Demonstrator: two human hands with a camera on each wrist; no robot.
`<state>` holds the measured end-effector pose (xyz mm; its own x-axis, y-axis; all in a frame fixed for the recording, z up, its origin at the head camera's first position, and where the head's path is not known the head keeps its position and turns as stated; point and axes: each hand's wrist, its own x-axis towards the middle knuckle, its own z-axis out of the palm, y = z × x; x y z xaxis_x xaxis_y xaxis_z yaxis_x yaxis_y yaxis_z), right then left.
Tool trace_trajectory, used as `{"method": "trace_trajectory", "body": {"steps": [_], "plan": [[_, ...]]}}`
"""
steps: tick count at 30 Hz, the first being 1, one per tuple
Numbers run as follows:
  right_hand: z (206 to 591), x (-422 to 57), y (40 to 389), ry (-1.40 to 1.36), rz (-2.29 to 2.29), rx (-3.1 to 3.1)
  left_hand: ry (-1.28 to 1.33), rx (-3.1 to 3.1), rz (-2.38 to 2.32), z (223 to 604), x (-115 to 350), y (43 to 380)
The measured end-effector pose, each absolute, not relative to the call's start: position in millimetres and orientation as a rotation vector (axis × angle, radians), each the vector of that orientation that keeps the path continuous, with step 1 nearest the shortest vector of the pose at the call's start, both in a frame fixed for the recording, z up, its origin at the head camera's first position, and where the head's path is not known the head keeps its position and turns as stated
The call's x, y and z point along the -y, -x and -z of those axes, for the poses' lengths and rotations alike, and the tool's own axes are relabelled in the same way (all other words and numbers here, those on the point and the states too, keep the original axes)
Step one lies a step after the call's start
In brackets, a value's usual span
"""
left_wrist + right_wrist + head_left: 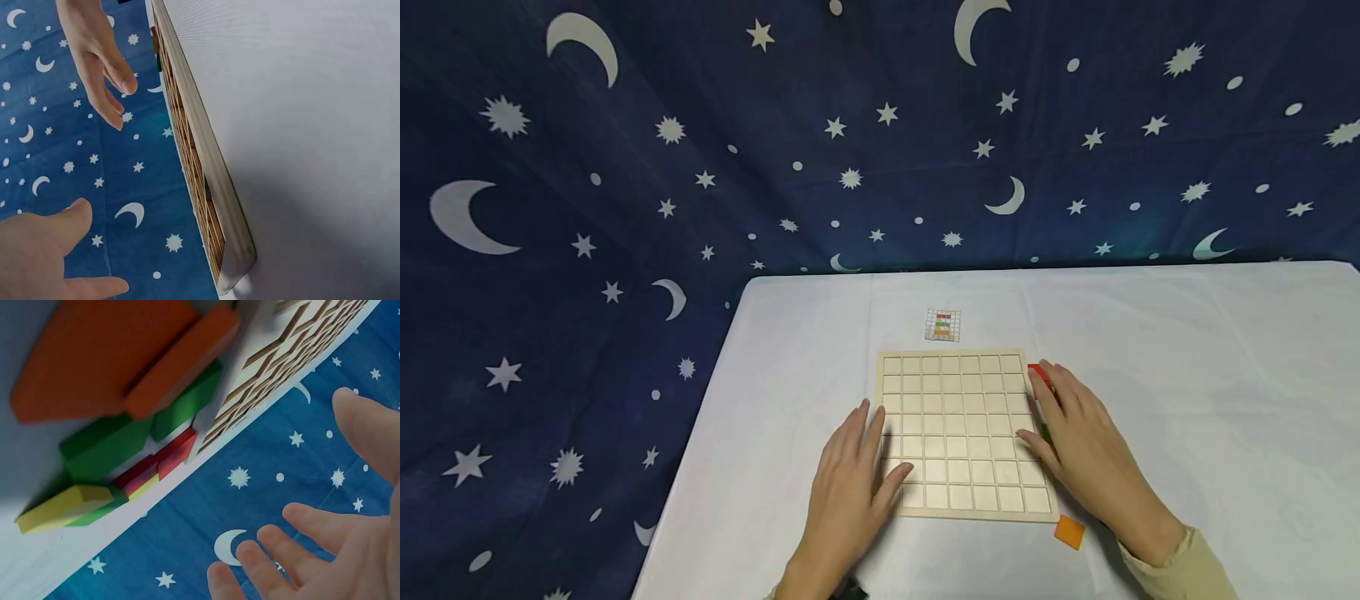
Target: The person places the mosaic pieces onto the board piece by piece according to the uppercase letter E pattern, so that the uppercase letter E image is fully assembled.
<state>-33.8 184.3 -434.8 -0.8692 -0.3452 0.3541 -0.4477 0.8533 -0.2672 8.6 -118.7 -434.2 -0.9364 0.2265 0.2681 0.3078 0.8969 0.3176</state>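
A square wooden board (pixel 966 429) with a grid of shallow cells lies on the table. My left hand (pixel 847 483) is at its left edge, fingers extended and thumb over the lower left cells. Over the right edge is my right hand (pixel 1093 450), its fingers spread and nothing gripped. Beneath and beside it, a red tile (pixel 1038 371) and a green tile (pixel 1046 432) peek out, mostly hidden. An orange tile (pixel 1070 532) sits off the board's lower right corner. The right wrist view shows several coloured tiles beside the board, including a yellow tile (pixel 65 507).
A small card (pixel 942 325) printed with a grid and coloured squares lies behind the board. White cloth (pixel 1247 400) covers the table. Behind and to the left hangs a dark blue curtain (pixel 820 83) with moons and stars.
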Motion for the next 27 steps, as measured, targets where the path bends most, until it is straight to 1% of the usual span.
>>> {"method": "trace_trajectory", "body": {"steps": [12,22,27], "plan": [[432,-190,51,-0.634,-0.479,2.764,0.266,2.818,0.908,432,122,-6],[428,-193,74,-0.589,-0.482,2.851,0.23,2.762,1.156,440,125,0],[430,-196,83,-0.611,-0.463,2.825,0.227,2.754,1.289,444,127,3]]}}
